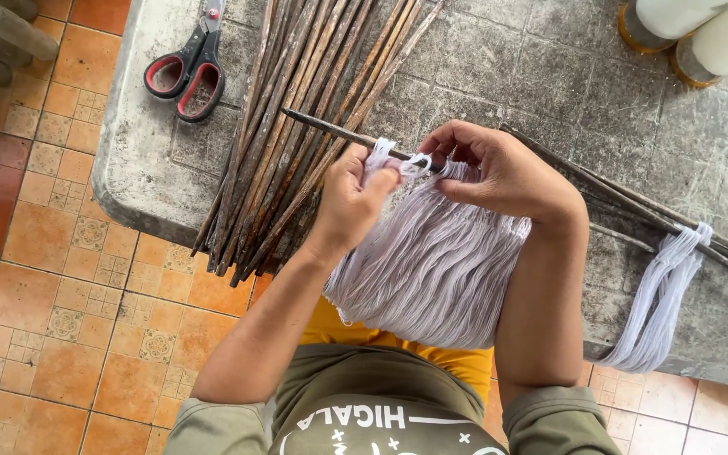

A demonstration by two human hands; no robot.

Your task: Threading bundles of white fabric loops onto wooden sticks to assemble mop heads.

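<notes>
A thin dark stick [330, 128] lies across the grey stone table [549, 76], with a thick curtain of pale lilac threads [436, 261] hanging from it over my lap. My left hand [355, 198] pinches a loop of the thread at the stick. My right hand [499, 168] grips the stick and the threads from the other side, fingers curled. Both hands touch at the loop.
A bundle of several long dark sticks [297, 118] lies on the table to the left. Red-handled scissors [189, 72] sit at the table's far left. More sticks with a hanging thread bunch [663, 295] lie on the right. Two white thread cones [701, 29] stand far right.
</notes>
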